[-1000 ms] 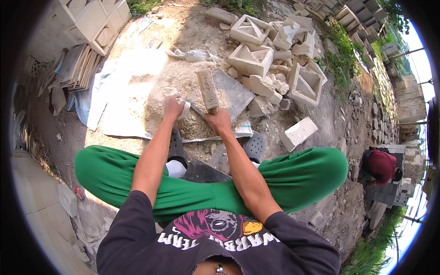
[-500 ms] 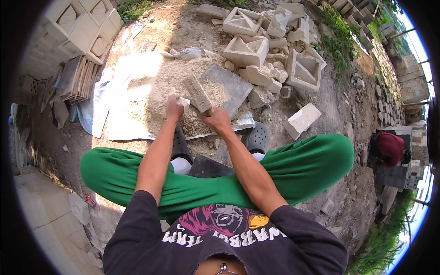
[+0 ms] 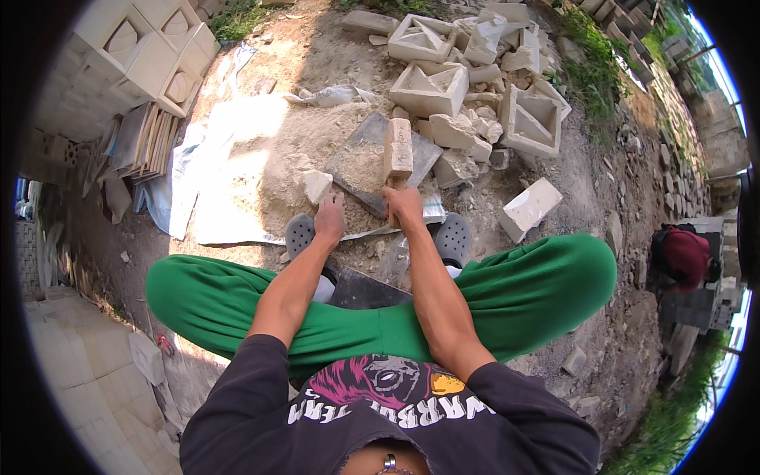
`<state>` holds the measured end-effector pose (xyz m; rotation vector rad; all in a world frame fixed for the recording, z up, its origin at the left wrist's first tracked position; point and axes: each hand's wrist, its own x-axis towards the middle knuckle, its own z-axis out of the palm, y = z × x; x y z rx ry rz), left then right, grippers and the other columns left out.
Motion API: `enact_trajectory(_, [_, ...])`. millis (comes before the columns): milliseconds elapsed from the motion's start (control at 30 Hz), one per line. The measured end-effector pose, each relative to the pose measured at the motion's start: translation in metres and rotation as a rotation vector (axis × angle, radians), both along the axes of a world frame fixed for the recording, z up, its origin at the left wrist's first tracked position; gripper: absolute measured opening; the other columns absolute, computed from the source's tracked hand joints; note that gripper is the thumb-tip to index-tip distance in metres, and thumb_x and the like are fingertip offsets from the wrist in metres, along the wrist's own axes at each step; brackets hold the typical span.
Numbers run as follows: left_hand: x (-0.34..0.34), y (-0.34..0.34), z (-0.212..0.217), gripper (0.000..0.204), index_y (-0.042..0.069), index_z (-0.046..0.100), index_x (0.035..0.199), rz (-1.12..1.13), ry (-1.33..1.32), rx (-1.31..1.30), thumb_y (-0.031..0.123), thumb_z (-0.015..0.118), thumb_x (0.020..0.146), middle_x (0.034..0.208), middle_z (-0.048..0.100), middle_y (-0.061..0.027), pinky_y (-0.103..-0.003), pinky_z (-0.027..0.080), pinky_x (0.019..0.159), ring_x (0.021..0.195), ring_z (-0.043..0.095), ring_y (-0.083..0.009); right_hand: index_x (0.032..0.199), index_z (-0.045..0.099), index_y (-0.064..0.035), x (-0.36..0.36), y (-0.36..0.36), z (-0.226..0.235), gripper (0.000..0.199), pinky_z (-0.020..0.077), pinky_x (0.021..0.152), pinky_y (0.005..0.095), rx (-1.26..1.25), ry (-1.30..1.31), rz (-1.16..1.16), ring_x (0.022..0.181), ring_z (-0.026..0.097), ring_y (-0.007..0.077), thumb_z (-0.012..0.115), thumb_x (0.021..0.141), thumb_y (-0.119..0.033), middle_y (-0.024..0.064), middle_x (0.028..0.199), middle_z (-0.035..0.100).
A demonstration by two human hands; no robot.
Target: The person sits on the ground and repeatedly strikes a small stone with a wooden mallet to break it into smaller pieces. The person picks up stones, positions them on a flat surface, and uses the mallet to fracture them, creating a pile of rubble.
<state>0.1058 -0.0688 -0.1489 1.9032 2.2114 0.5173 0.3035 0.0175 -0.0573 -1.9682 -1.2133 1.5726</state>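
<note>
My right hand (image 3: 404, 206) is wrapped round the handle of a wooden mallet (image 3: 398, 149). Its long, pale block head stands up above my fist, over a dark slab (image 3: 362, 179) dusted with crushed stone. To the left, my left hand (image 3: 330, 219) is closed at the lower edge of a rough white stone chunk (image 3: 317, 186), its fingertips partly hidden. Beyond the chunk, pale crushed stone (image 3: 273, 162) is heaped on a white sheet (image 3: 218, 226).
Broken pale blocks and hollow square blocks (image 3: 430, 87) are piled ahead to the right. A single white block (image 3: 530, 209) lies nearer. Stacked blocks (image 3: 150, 47) and thin boards (image 3: 146, 142) stand at left. A person in dark red (image 3: 685, 257) bends at far right.
The mallet has swung right and its head now stands upright. My left hand has moved right and toward me, and the stone chunk now lies to the left of its fingers.
</note>
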Motion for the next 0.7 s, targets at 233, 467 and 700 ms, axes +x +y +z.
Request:
enact_trajectory(233, [0.008, 0.034, 0.014, 0.022, 0.007, 0.07, 0.108, -0.032, 0.116, -0.36, 0.009, 0.059, 0.089, 0.106, 0.067, -0.018, -0.048, 0.056, 0.083, 0.097, 0.067, -0.0395, 0.084, 0.068, 0.0108, 0.025, -0.003, -0.011, 0.034, 0.0536, 0.05, 0.0365, -0.017, 0.127, -0.219, 0.053, 0.068, 0.0236, 0.074, 0.073, -0.021, 0.0147, 0.07, 0.068])
enact_trajectory(467, [-0.002, 0.062, 0.02, 0.02, 0.007, 0.078, 0.086, 0.112, -0.149, -0.431, 0.019, 0.075, 0.07, 0.088, 0.076, -0.0145, -0.04, 0.058, 0.077, 0.081, 0.073, -0.0291, 0.078, 0.066, 0.0104, 0.027, -0.005, -0.021, 0.03, 0.0509, 0.047, 0.0348, -0.02, 0.237, -0.265, 0.048, 0.064, 0.0227, 0.074, 0.074, -0.018, 0.0131, 0.064, 0.065])
enact_trajectory(700, [0.007, 0.106, 0.057, 0.025, 0.007, 0.079, 0.094, 0.158, -0.539, -0.357, 0.019, 0.077, 0.073, 0.079, 0.075, -0.012, -0.033, 0.057, 0.066, 0.064, 0.071, -0.0201, 0.076, 0.065, 0.0102, 0.028, -0.005, -0.023, 0.029, 0.0502, 0.046, 0.0346, -0.011, 0.21, -0.239, 0.049, 0.065, 0.0224, 0.073, 0.074, -0.017, 0.0131, 0.063, 0.065])
